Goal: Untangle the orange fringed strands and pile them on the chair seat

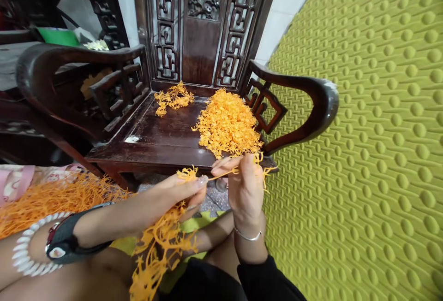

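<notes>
Ahead of you stands a dark carved wooden chair (166, 139), its seat bearing 2 orange heaps (226, 123). A green bumpy mat (363, 153) covers the floor beside it.

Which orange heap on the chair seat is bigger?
The heap by the right armrest, far larger than the small clump at the seat's back.

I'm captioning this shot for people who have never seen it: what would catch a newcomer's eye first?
First, the big orange pile on the dark chair seat, with a smaller clump behind it near the carved backrest. Next, the two hands in front of the chair: the left hand and right hand pinch one orange strand between them, more strands trailing below. The green bumpy mat fills the right side.
</notes>
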`<action>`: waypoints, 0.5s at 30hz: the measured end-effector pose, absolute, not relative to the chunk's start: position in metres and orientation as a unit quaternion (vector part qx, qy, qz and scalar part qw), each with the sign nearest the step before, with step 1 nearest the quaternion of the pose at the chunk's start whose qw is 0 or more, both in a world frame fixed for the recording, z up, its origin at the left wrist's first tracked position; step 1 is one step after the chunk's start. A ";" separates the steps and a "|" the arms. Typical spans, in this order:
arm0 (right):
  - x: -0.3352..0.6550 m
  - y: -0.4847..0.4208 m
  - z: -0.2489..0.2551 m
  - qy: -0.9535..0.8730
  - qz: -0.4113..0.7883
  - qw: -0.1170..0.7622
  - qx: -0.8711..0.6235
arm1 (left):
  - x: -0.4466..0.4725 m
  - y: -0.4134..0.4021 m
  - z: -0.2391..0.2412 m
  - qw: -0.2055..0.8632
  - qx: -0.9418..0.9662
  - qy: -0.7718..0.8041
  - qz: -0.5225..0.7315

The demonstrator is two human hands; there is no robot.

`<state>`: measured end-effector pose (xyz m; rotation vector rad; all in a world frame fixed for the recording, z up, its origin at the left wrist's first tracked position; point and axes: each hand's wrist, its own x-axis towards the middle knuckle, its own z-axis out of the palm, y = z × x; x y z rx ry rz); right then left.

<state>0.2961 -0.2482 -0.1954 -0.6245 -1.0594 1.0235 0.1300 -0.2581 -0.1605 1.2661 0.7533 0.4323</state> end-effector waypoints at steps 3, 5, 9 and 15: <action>0.295 -0.258 -0.201 -0.434 0.494 0.686 -0.313 | 0.130 -0.259 -0.167 0.707 0.579 0.353 0.201; 0.302 -0.266 -0.202 -0.428 0.492 0.682 -0.330 | 0.128 -0.261 -0.170 0.701 0.588 0.363 0.177; 0.358 -0.277 -0.198 -0.331 0.267 0.815 -0.393 | 0.112 -0.264 -0.168 0.728 0.556 0.363 0.171; 0.422 -0.228 -0.186 -0.486 -0.028 0.697 -0.526 | 0.097 -0.253 -0.168 0.789 0.425 0.342 0.282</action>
